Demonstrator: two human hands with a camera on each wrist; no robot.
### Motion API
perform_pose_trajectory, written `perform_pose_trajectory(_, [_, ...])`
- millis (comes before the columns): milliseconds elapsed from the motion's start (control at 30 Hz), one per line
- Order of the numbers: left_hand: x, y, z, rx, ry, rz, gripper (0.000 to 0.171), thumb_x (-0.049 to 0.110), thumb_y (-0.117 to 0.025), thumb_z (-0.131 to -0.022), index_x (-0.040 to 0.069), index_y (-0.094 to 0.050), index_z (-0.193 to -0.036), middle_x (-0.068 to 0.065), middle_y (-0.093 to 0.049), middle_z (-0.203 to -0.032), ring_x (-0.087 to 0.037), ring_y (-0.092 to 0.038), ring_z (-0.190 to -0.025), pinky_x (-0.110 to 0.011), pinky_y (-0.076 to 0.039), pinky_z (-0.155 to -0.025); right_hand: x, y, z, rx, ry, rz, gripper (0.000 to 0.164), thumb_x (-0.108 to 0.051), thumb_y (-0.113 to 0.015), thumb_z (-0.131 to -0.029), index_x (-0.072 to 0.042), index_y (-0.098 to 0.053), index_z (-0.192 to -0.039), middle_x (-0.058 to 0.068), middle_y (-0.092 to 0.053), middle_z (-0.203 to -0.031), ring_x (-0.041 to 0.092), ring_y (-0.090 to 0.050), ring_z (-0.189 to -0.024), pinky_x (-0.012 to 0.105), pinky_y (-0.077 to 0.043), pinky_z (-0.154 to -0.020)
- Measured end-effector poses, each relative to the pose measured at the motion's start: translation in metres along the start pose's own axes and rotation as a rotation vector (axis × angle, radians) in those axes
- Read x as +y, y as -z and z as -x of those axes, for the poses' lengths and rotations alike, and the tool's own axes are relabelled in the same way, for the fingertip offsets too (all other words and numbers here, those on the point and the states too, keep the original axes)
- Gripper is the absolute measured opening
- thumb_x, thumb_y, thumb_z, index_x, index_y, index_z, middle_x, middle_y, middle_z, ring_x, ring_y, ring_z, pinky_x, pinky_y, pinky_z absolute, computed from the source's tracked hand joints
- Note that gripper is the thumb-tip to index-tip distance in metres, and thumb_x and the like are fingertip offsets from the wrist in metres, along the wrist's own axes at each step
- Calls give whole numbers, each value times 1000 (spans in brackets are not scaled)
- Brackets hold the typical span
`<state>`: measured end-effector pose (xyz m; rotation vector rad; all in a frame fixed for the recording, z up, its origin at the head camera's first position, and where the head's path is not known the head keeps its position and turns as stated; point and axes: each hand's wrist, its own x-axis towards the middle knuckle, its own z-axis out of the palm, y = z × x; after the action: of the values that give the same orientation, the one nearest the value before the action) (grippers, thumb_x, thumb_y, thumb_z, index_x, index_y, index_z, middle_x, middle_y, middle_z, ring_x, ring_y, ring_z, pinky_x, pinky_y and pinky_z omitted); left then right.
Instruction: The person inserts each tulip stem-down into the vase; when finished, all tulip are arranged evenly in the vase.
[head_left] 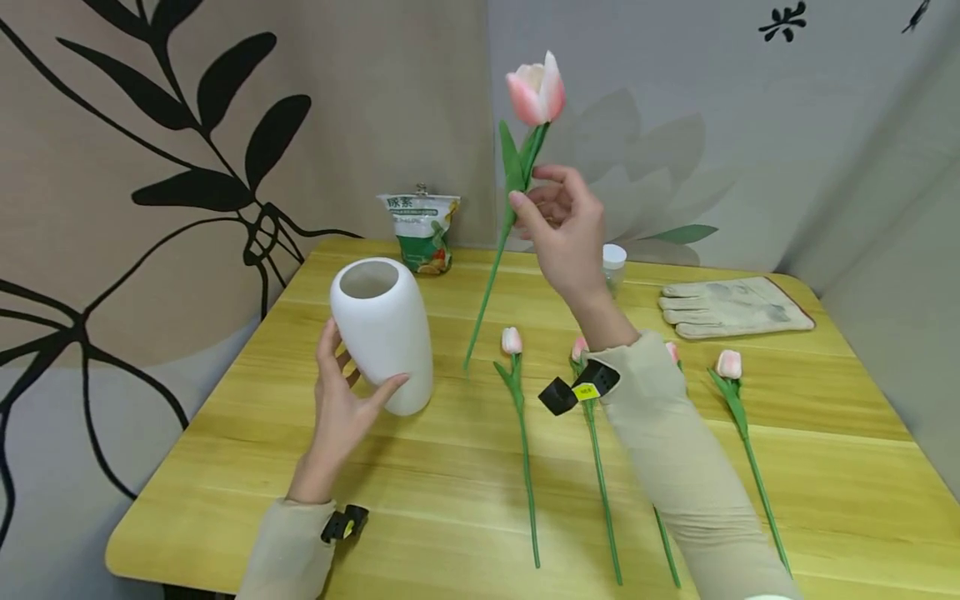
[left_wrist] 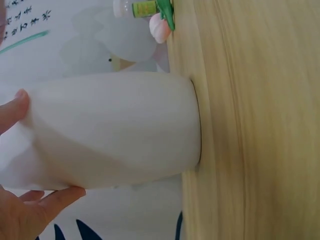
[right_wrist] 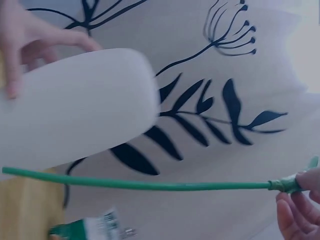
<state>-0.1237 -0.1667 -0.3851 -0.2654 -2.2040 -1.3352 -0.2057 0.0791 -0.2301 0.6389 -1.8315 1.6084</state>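
A white vase (head_left: 390,333) stands upright on the table, and my left hand (head_left: 341,408) holds it with thumb and fingers on either side. In the left wrist view the vase (left_wrist: 115,130) has its base on the wood. My right hand (head_left: 566,229) pinches a pink-and-white tulip (head_left: 536,96) by its upper stem, near the leaves. Its green stem (right_wrist: 150,185) hangs down to the right of the vase, its lower end apart from the vase mouth in the head view. More tulips lie on the table, among them one tulip (head_left: 512,342) nearest the vase and another tulip (head_left: 729,365) at the right.
A green-and-white packet (head_left: 423,237) with a clip stands behind the vase. A small white-capped jar (head_left: 613,262) is partly behind my right wrist. Pale work gloves (head_left: 735,307) lie at the back right of the wooden table (head_left: 247,467). Patterned curtains hang behind.
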Motion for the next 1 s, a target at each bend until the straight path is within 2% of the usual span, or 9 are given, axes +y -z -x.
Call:
perform_pose_trajectory(100, [-1, 0, 0, -9, -6, -7, 110, 9, -80, -61, 21, -6, -142, -15, -26, -139, -38, -45, -112, -54, -47, -80, -15, 1, -15, 39, 63, -48, 24, -6, -61, -82, 4, -53, -102, -5, -57, -70, 3, -58, -54, 24, -51, -51])
perform_pose_trajectory(167, [-2, 0, 0, -13, -8, -8, 109, 10, -80, -62, 21, -6, -142, -15, -25, -140, -38, -46, -111, -54, -48, -80, -24, 2, -24, 65, 80, -89, 22, -4, -61, -81, 2, -53, -100, -7, -56, -69, 6, -58, -54, 24, -51, -51])
perform_pose_trajectory(367, [-2, -5, -2, -27, -14, 6, 108, 12, -80, -62, 22, -8, -142, -13, -26, -140, -37, -46, -111, -54, -48, -80, -55, 4, -45, 165, 127, -231, 18, 0, -60, -81, -1, -53, -97, -2, -57, -69, 12, -58, -54, 22, -50, -50])
perform_pose_trajectory(500, [-1, -6, -4, -37, -35, -1, 109, 12, -81, -61, 22, -8, -142, -15, -27, -139, -37, -47, -111, -52, -48, -80, -78, 2, -53, 251, 103, -312, 20, 3, -60, -80, -1, -51, -97, 2, -57, -70, 16, -58, -56, 22, -50, -52])
perform_pose_trajectory(567, [0, -5, -4, -38, -38, -4, 109, 12, -81, -61, 22, -8, -142, -14, -27, -139, -37, -47, -111, -52, -49, -79, -84, -2, -54, 259, 87, -324, 21, 3, -60, -80, 0, -50, -98, 2, -56, -71, 17, -58, -57, 22, -50, -54])
perform_pose_trajectory(633, [0, -4, -4, -39, -41, -6, 110, 13, -81, -61, 23, -8, -142, -14, -27, -139, -36, -47, -112, -51, -49, -79, -84, -7, -55, 235, 75, -318, 22, 1, -60, -80, -1, -49, -99, 2, -55, -71, 17, -58, -58, 22, -50, -54])
perform_pose_trajectory(767, [1, -2, -4, -40, -39, -8, 110, 14, -81, -61, 24, -8, -142, -14, -27, -138, -36, -46, -112, -50, -49, -80, -72, -22, -50, 131, 55, -275, 21, -1, -61, -80, -1, -50, -98, 1, -56, -71, 15, -59, -57, 24, -51, -53])
perform_pose_trajectory(867, [0, -1, -3, -37, -39, -12, 109, 14, -81, -61, 23, -8, -142, -15, -27, -138, -37, -46, -112, -51, -49, -80, -61, -33, -41, 26, 34, -208, 24, -4, -63, -80, 1, -50, -99, 1, -56, -71, 12, -60, -56, 25, -51, -53])
perform_pose_trajectory(1000, [-1, -1, 0, -26, -34, -9, 109, 12, -81, -60, 21, -9, -141, -16, -28, -137, -37, -47, -111, -51, -49, -80, -47, -44, -25, -142, -37, -82, 28, -8, -66, -78, 3, -51, -98, 10, -61, -74, 12, -59, -60, 23, -51, -57])
